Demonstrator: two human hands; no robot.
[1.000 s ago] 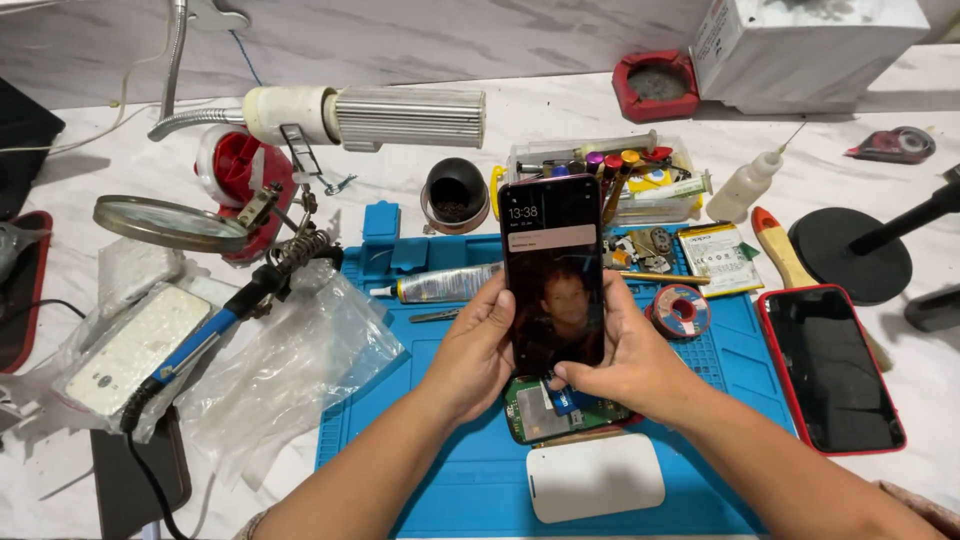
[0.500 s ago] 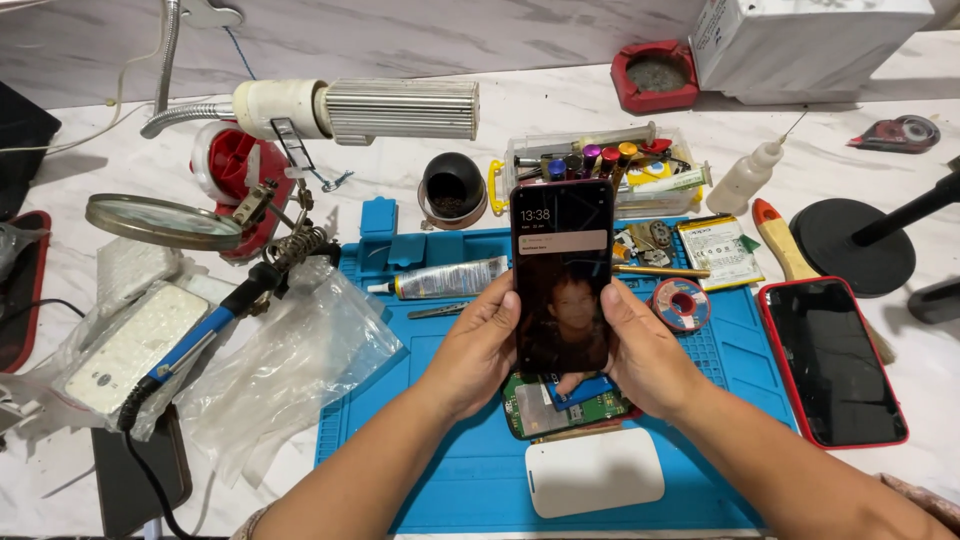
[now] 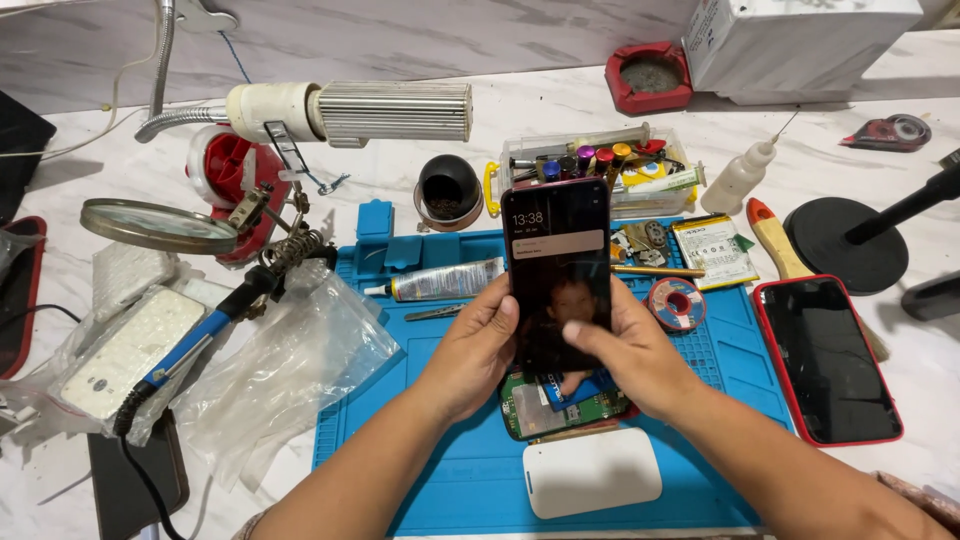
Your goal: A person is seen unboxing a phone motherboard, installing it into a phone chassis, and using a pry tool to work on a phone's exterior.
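White marble counter (image 3: 560,110) carries a crowded repair bench, with a blue silicone work mat (image 3: 440,480) at its middle. Above the mat, both hands hold a black smartphone screen panel (image 3: 556,270) upright and lit, tilted toward the camera. The left hand (image 3: 475,345) is closed around the panel's left edge, fingers behind and thumb at the front. The right hand (image 3: 625,355) grips the right edge, its thumb laid across the lower glass. Just below the panel, an opened phone body with a green circuit board (image 3: 545,410) lies on the mat, partly hidden by the hands.

Handling such a panel well seems to call for holding it by the edges only and keeping it close over the opened body, since whatever joins the two is hidden and could be strained by a wide lift.

Room is tight. A grey glue tube (image 3: 445,282) and tweezers (image 3: 432,313) lie to the left, a solder reel (image 3: 676,303) just to the right, and a white rounded case (image 3: 592,472) sits near, below the opened body. A red-cased phone (image 3: 828,360) straddles the mat's right edge. Crumpled clear plastic bags (image 3: 285,370) and a blue-handled soldering iron (image 3: 185,345) overlap the left edge. The freest stretch of mat is the near left corner.
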